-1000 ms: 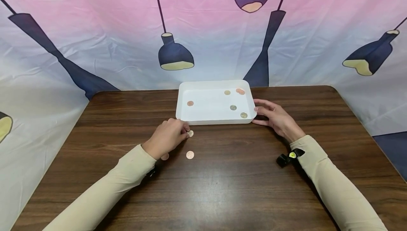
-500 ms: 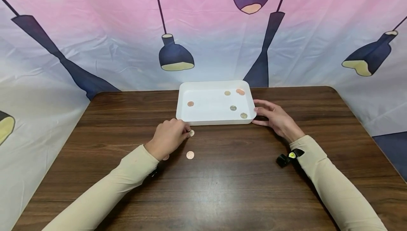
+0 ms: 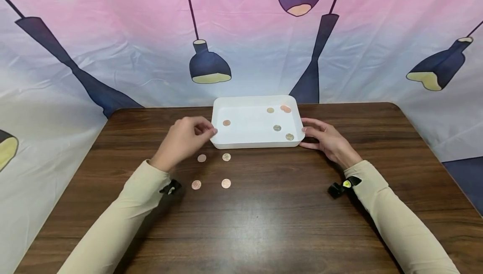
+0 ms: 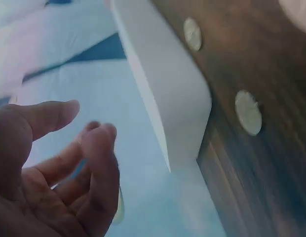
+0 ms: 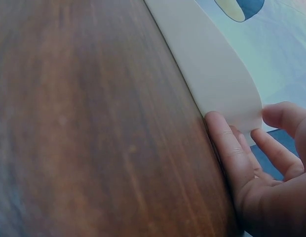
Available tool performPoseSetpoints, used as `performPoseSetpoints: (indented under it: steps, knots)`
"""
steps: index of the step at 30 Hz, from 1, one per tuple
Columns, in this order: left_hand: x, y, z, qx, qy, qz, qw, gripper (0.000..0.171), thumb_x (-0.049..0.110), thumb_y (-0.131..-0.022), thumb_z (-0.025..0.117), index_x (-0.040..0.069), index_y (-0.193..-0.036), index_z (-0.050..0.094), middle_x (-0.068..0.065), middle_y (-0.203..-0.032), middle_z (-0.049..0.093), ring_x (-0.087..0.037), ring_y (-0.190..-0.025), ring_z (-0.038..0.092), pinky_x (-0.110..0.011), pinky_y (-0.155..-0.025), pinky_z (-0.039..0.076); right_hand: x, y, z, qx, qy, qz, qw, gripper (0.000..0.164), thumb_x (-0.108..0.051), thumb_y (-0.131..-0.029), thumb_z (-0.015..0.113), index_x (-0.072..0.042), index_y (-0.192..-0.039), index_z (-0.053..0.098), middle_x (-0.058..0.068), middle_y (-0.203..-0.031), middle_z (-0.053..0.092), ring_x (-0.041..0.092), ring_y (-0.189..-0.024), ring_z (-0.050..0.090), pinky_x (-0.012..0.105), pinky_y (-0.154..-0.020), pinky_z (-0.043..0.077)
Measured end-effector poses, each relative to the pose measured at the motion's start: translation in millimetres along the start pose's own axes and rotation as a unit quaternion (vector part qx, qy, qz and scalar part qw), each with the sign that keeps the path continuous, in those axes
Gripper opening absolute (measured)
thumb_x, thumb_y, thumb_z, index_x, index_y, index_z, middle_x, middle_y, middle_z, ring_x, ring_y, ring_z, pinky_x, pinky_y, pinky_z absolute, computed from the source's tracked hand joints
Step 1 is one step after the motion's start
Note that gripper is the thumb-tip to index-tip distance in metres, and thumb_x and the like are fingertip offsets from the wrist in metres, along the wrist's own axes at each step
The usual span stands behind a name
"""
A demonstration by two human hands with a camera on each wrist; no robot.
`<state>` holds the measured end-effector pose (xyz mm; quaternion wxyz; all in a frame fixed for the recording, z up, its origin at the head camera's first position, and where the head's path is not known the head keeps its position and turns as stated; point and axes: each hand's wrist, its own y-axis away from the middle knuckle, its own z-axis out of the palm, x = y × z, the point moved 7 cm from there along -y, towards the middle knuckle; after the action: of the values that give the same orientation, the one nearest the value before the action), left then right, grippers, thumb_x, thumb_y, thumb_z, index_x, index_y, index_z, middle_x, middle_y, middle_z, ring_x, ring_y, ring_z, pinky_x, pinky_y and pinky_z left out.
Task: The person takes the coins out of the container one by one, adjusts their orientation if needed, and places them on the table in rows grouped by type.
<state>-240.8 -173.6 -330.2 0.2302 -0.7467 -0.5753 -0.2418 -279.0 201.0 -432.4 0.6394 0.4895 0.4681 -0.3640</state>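
The white tray (image 3: 249, 145) stands at the back of the table with several coins inside, among them a copper coin (image 3: 226, 122). At its right front corner my right hand (image 3: 327, 139) holds the tray, thumb at the rim and other fingers along the wall. My left hand (image 3: 188, 135) is beside the left rim, thumb and fingertips apart in the left wrist view with nothing between them. In front of the tray lie a gold-toned coin (image 3: 226, 157), a coin (image 3: 201, 158) nearer the left wrist, and two copper coins, one left (image 3: 196, 184) and one right (image 3: 226, 183).
The dark wooden table (image 3: 271, 215) ends at the back against a printed cloth (image 3: 253, 47) with lamp drawings. Black wrist cameras sit under both sleeves, the right one (image 3: 336, 190) just above the wood.
My left hand has left the gold-toned coin and moved up and left to the tray's left rim, uncovering the coins beneath it. The right hand and tray have stayed put.
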Motion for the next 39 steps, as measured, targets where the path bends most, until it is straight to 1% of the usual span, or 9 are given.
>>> performPoseSetpoints:
  steps: [3, 6, 10, 14, 22, 25, 28, 33, 39]
  knots:
    - [-17.8, -9.9, -3.3, -0.023, 0.086, -0.048, 0.9949, 0.025, 0.028, -0.105, 0.069, 0.007, -0.118, 0.073, -0.015, -0.106, 0.073, -0.034, -0.087, 0.075, -0.042, -0.077, 0.066, -1, 0, 0, 0.000, -0.001, 0.000, 1.000, 0.061, -0.017, -0.109, 0.062, -0.009, -0.164, 0.036, 0.010, -0.143, 0.048, 0.013, -0.110, 0.067, 0.033, -0.097, 0.063]
    - [-35.7, -19.1, 2.1, -0.052, 0.174, -0.098, 0.9786, 0.036, 0.026, -0.107, 0.065, 0.001, -0.134, 0.064, -0.022, -0.127, 0.065, -0.040, -0.102, 0.074, -0.044, -0.087, 0.067, -1, 0, 0, 0.000, -0.002, 0.000, 1.000, 0.061, -0.017, -0.109, 0.062, -0.008, -0.164, 0.036, 0.010, -0.144, 0.048, 0.013, -0.110, 0.067, 0.034, -0.097, 0.063]
    - [-52.3, -29.8, 13.7, -0.075, 0.251, -0.139, 0.9549, 0.049, 0.020, -0.109, 0.062, -0.002, -0.150, 0.050, -0.024, -0.145, 0.054, -0.039, -0.123, 0.066, -0.041, -0.097, 0.064, 0, 1, 0, 0.001, -0.002, 0.001, 1.000, 0.059, -0.016, -0.110, 0.060, -0.008, -0.164, 0.036, 0.009, -0.142, 0.049, 0.012, -0.109, 0.067, 0.034, -0.096, 0.064]
    - [-63.0, -38.4, 26.7, -0.095, 0.303, -0.154, 0.9355, 0.059, 0.014, -0.108, 0.059, 0.001, -0.161, 0.037, -0.026, -0.150, 0.048, -0.041, -0.135, 0.056, -0.042, -0.099, 0.063, 2, -1, 0, 0.001, -0.006, 0.000, 1.000, 0.059, -0.015, -0.110, 0.060, -0.008, -0.163, 0.037, 0.008, -0.137, 0.053, 0.013, -0.109, 0.068, 0.033, -0.095, 0.064]
    - [-83.5, -41.9, 40.3, -0.129, 0.397, -0.143, 0.8976, 0.068, 0.011, -0.109, 0.060, 0.014, -0.168, 0.027, -0.023, -0.159, 0.042, -0.040, -0.143, 0.049, -0.038, -0.098, 0.063, 1, -1, -1, 0.005, -0.003, 0.003, 1.000, 0.059, -0.015, -0.109, 0.061, -0.009, -0.164, 0.037, 0.011, -0.141, 0.050, 0.014, -0.105, 0.070, 0.034, -0.095, 0.064]
    - [-86.4, -42.6, 43.0, -0.132, 0.408, -0.134, 0.8934, 0.069, 0.007, -0.109, 0.060, 0.017, -0.169, 0.027, -0.024, -0.161, 0.040, -0.040, -0.142, 0.049, -0.039, -0.098, 0.064, 0, -1, -1, 0.002, -0.001, 0.000, 1.000, 0.060, -0.015, -0.109, 0.061, -0.008, -0.164, 0.037, 0.012, -0.142, 0.050, 0.013, -0.107, 0.069, 0.034, -0.096, 0.064]
    - [-88.7, -43.6, 44.4, -0.131, 0.409, -0.129, 0.8936, 0.069, 0.004, -0.108, 0.058, 0.018, -0.169, 0.028, -0.024, -0.161, 0.040, -0.039, -0.138, 0.052, -0.040, -0.096, 0.064, 0, -1, -1, -0.002, -0.003, -0.002, 1.000, 0.060, -0.015, -0.109, 0.061, -0.008, -0.164, 0.037, 0.010, -0.138, 0.053, 0.014, -0.108, 0.068, 0.034, -0.097, 0.064]
    - [-92.1, -42.5, 47.7, -0.131, 0.418, -0.136, 0.8888, 0.067, 0.006, -0.109, 0.058, 0.018, -0.168, 0.029, -0.022, -0.159, 0.042, -0.036, -0.134, 0.056, -0.039, -0.095, 0.065, 0, 0, -1, 0.000, -0.003, 0.000, 1.000, 0.060, -0.015, -0.109, 0.061, -0.008, -0.164, 0.037, 0.007, -0.132, 0.058, 0.015, -0.106, 0.070, 0.035, -0.095, 0.064]
    - [-91.5, -40.3, 48.7, -0.128, 0.427, -0.129, 0.8857, 0.066, 0.007, -0.109, 0.057, 0.017, -0.168, 0.029, -0.022, -0.159, 0.043, -0.033, -0.132, 0.057, -0.039, -0.095, 0.065, 0, 1, 0, -0.002, -0.006, -0.002, 1.000, 0.061, -0.016, -0.109, 0.062, -0.008, -0.164, 0.036, 0.009, -0.139, 0.053, 0.013, -0.109, 0.068, 0.034, -0.096, 0.064]
